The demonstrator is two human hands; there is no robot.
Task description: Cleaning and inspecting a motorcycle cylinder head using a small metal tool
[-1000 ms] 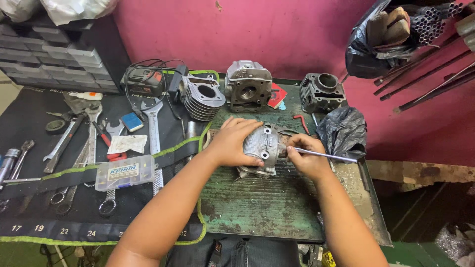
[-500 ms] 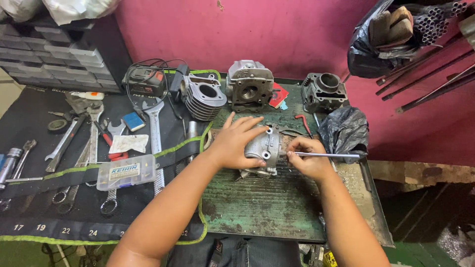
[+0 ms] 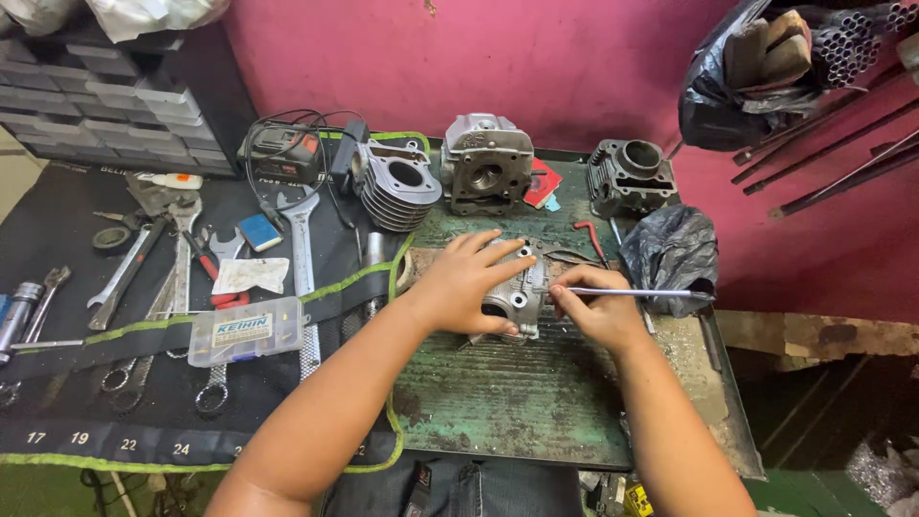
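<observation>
At your far left a black tool mat (image 3: pixel 115 402) with a green edge covers the bench, spread with wrenches (image 3: pixel 302 244) and a clear plastic parts box (image 3: pixel 246 330); grey drawer bins (image 3: pixel 86 105) stand behind it at ten o'clock. Past the mat the worn green bench top (image 3: pixel 507 402) begins, backed by a pink wall (image 3: pixel 459 57). Along the rear edge, from eleven to one o'clock, sit a finned cylinder (image 3: pixel 397 182), a grey engine head (image 3: pixel 485 163) and a darker cylinder block (image 3: pixel 630 172). A black plastic bag (image 3: pixel 670 254) lies at two o'clock, and metal rods (image 3: pixel 833 163) lean against the wall beyond it.

Your left hand (image 3: pixel 469 282) lies flat over the small metal engine part (image 3: pixel 520 297) at the centre of the bench, fingers spread and pressing on its top and near side (a steadying hold, not a closed fist). Your right hand (image 3: pixel 598 306) sits just beside the part at three o'clock, fingers curled tight around a thin metal rod (image 3: pixel 637 292) whose free end points right toward the bag, while its near end meets the part's side.

Against half a second ago, your left fingers have spread a little wider over the part; the part and your right hand have stayed where they were.
</observation>
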